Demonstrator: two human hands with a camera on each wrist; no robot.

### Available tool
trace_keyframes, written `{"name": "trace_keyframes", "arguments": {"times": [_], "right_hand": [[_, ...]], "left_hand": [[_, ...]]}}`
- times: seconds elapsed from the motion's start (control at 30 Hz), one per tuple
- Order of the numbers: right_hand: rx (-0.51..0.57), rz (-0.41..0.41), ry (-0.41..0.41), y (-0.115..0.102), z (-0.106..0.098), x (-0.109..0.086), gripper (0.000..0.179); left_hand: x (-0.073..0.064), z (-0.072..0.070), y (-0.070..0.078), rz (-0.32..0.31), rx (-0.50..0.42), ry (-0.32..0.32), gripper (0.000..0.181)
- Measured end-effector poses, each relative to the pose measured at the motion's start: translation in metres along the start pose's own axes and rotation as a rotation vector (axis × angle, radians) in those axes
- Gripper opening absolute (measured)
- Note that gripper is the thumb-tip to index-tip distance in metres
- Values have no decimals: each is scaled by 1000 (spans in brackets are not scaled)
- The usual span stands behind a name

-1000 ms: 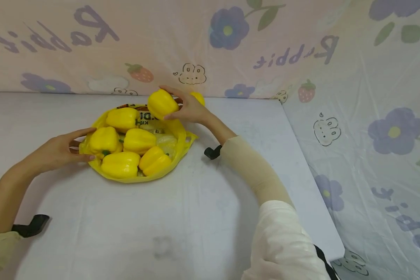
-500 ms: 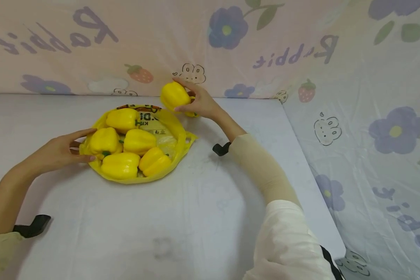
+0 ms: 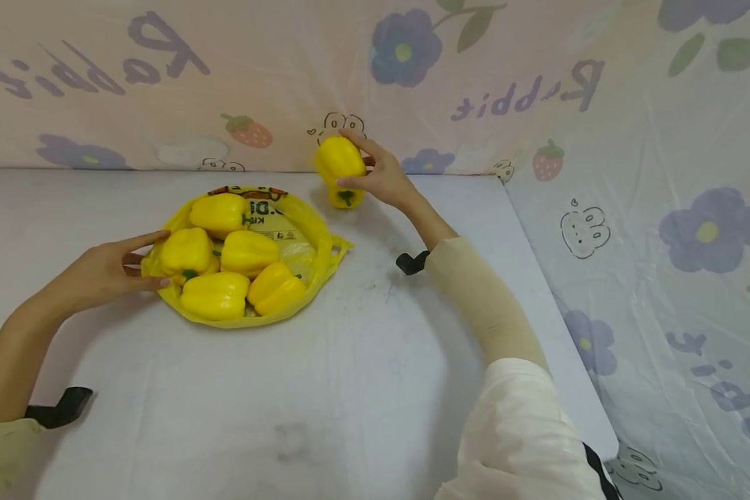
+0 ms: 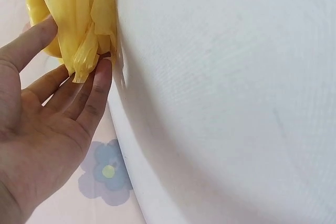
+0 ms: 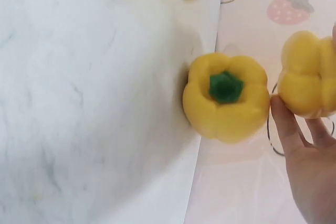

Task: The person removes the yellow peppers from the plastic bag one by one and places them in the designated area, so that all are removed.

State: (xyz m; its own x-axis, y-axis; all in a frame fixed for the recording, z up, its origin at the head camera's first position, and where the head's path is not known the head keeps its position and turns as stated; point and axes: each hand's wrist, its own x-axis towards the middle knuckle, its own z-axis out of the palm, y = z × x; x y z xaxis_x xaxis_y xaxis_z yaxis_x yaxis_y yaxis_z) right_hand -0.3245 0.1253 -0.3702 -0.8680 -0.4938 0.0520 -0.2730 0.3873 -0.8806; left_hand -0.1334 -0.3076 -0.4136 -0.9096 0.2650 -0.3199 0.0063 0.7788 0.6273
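Head view: right hand [image 3: 381, 175] has one yellow pepper [image 3: 339, 158] firmly in its grip, just swung away from the bag [image 3: 315, 230] toward a second pepper [image 3: 345, 200] on the counter [image 3: 375, 361], so it's clear; left hand [image 3: 109, 267] just touches the bag, fingers relaxed.

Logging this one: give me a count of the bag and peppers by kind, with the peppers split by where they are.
Yellow bag: 1
Bagged peppers: 5 visible
Held pepper, in the right hand: 1
Loose pepper, on the table: 1
Total: 8, of which 7 are yellow peppers; any hidden ones are not counted.
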Motion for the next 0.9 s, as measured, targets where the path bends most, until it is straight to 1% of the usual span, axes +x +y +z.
{"name": "trace_keyframes", "arguments": {"times": [0.1,0.17,0.27,0.37,0.73,0.9], "right_hand": [[45,-3,29,2,-6,-3,87],[69,-6,39,-1,-10,-6,86],[78,-13,51,-9,-16,-13,84],[72,-3,65,-14,-21,-20,83],[31,65,118,2,-33,-30,84],[16,71,134,8,-36,-32,84]], "left_hand": [[-1,0,0,2,2,3,93],[-2,0,0,-1,1,2,92],[-2,-1,1,-12,-1,-3,93],[-2,-1,1,-23,6,-11,93],[-3,1,0,-19,8,-11,93],[-2,0,1,-21,2,-14,94]]}}
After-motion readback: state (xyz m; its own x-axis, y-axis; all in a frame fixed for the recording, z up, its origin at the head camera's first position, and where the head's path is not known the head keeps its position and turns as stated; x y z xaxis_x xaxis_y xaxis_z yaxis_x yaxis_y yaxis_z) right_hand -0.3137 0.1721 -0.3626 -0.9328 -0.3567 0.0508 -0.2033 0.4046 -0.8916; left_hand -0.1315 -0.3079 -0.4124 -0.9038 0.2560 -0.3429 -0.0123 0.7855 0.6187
